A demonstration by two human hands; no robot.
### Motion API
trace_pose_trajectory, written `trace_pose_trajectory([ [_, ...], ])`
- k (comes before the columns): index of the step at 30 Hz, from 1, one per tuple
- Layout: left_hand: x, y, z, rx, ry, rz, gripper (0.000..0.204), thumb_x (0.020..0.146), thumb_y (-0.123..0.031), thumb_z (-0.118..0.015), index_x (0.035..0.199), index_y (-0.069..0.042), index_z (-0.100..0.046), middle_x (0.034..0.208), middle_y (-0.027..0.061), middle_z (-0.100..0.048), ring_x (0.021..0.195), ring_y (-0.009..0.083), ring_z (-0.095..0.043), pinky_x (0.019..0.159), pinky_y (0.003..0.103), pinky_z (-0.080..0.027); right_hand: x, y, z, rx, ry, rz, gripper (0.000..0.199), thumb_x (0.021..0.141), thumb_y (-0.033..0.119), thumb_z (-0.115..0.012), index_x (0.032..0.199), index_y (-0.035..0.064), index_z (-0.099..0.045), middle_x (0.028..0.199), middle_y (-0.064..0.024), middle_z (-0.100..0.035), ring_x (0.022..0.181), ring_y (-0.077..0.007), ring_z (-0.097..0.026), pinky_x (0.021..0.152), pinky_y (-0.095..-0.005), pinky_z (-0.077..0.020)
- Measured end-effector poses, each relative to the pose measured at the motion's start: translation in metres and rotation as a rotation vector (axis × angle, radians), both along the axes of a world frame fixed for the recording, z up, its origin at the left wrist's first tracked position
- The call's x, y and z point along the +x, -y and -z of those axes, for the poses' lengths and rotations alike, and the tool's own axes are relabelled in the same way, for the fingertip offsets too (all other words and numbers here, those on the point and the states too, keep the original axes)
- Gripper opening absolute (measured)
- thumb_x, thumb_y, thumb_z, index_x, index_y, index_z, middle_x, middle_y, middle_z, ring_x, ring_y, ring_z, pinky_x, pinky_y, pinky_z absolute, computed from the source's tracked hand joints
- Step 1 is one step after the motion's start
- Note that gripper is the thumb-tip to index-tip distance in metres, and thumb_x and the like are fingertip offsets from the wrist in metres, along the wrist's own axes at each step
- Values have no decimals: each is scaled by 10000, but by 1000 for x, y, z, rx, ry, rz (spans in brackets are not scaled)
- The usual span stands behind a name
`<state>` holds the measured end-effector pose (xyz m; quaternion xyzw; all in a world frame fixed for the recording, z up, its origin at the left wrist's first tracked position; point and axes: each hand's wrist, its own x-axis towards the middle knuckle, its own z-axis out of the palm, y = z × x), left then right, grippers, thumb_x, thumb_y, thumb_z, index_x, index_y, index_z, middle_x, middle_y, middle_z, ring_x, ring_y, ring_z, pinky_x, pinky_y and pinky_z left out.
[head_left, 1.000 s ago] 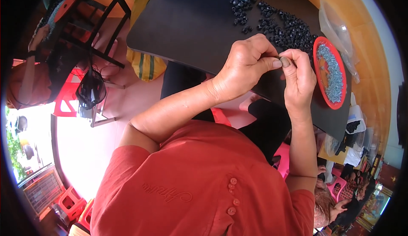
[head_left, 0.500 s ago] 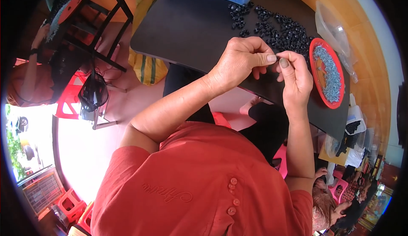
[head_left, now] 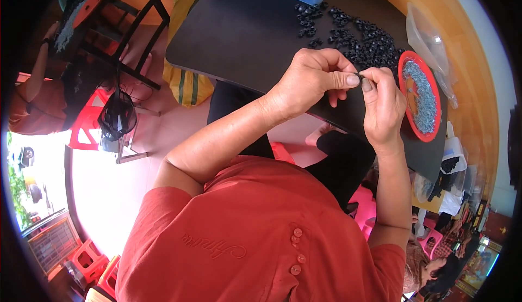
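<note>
Both thumbs had drawn nearer each other since the earlier frame; from my remote station I saw the left hand (head_left: 319,79) and right hand (head_left: 384,107) meeting, fingertips pinched narrow on a small dark piece (head_left: 359,76), mostly hidden. It hung over the dark table (head_left: 234,35), between scattered black parts (head_left: 378,46) beyond and my trousered legs (head_left: 341,163), left of a red plate (head_left: 428,137) holding bluish bits (head_left: 425,106).

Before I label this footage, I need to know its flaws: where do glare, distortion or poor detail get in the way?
Head view: glare whitens the floor at lower left; head view: fisheye distortion curves the wooden wall at right, and the corners go black; head view: the dark piece between the left hand and right hand is too small to make out.
</note>
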<state>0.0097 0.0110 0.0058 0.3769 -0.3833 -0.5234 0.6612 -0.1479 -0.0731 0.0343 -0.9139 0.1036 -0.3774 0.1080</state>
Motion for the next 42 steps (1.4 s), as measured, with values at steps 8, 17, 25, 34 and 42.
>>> trace_pose_trajectory([
  [8,3,-1,2,35,23,41,163,882,-119,-715,881,34,-657,723,44,-623,625,107,-588,532,247,-486,-2,6,-9,-79,-93,-93,98,861,-26,-616,948,-19,-572,806,-137,-562,652,-297,-563,553,-365,-440],
  [17,-3,-3,9,-87,231,-114,88,880,-71,-706,875,2,-658,730,17,-609,635,76,-556,547,236,-465,3,-3,-3,136,-58,-34,37,903,3,-581,884,-24,-563,742,-136,-538,586,-283,-528,539,-358,-417],
  [25,-4,-2,11,-266,550,-349,78,884,-73,-700,893,-3,-669,736,13,-607,630,81,-544,553,235,-469,1,-6,-6,405,-165,79,108,961,88,-564,900,-1,-570,709,-114,-559,585,-223,-525,551,-331,-418],
  [34,5,6,7,44,-287,-12,168,930,-112,-652,955,53,-645,845,108,-656,696,183,-631,595,307,-532,7,-20,15,342,172,143,210,857,63,-706,1044,18,-622,836,-69,-618,696,-138,-601,577,-270,-481],
  [42,5,6,7,19,-348,-23,113,912,-72,-658,902,40,-651,821,102,-649,711,186,-637,600,312,-530,26,-18,21,-39,212,203,282,765,11,-726,1025,15,-620,809,-100,-573,658,-233,-602,528,-327,-480],
])
